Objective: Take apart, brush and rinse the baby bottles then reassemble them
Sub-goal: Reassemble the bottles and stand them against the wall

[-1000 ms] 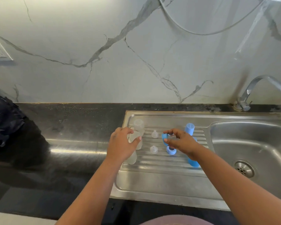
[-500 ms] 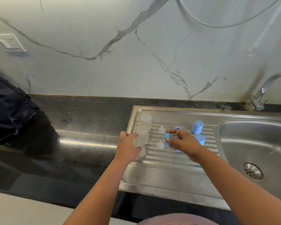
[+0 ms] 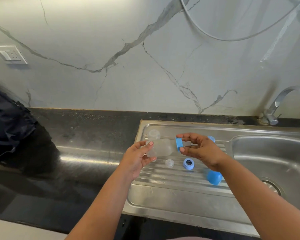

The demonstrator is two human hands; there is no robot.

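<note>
My left hand [image 3: 137, 159] grips a clear bottle [image 3: 160, 147] on its side above the drainboard [image 3: 163, 193], fingers curled round its base. My right hand [image 3: 200, 150] pinches a blue ring [image 3: 179, 144] between thumb and fingers, right at the bottle's neck, with a clear teat showing through it. Below my right hand lie a second blue ring [image 3: 188, 164] and a blue cap [image 3: 214, 177]; a loose teat [image 3: 169, 163] sits between my hands, lower down. Beyond my left hand stands another clear bottle [image 3: 153, 134]. Past my right hand are the sink [image 3: 274, 153] and the tap [image 3: 280, 104].
</note>
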